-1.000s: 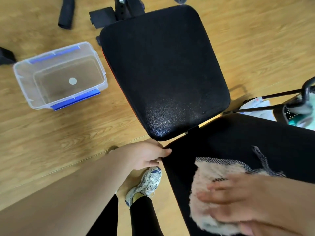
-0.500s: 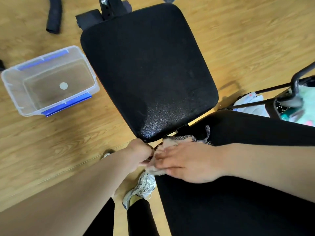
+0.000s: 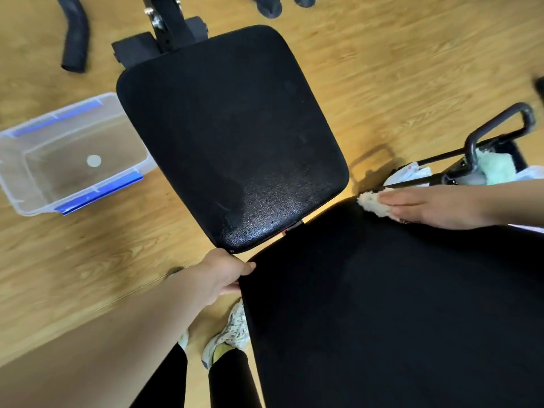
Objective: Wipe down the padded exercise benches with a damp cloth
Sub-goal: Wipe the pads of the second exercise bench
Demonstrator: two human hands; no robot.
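Two black padded bench pads fill the view: the upper pad (image 3: 229, 136) with a shiny wet patch near its lower edge, and the larger near pad (image 3: 382, 304). My right hand (image 3: 426, 206) lies flat with straight fingers on a fluffy cream cloth (image 3: 372, 203), pressing it on the far right corner of the near pad. My left hand (image 3: 219, 275) grips the near pad's left corner, thumb on top and fingers under the edge.
A clear plastic tub (image 3: 70, 160) with blue clips sits on the wooden floor at left. A black metal handle frame (image 3: 497, 128) with a green cloth (image 3: 494, 169) and white rags stands at right. Black foam tube (image 3: 75, 33) lies top left. My shoe (image 3: 232, 334) is below.
My right hand has swept the cloth from the near pad's left corner, beside my left hand, across to its far right corner. My left hand stays on the left corner.
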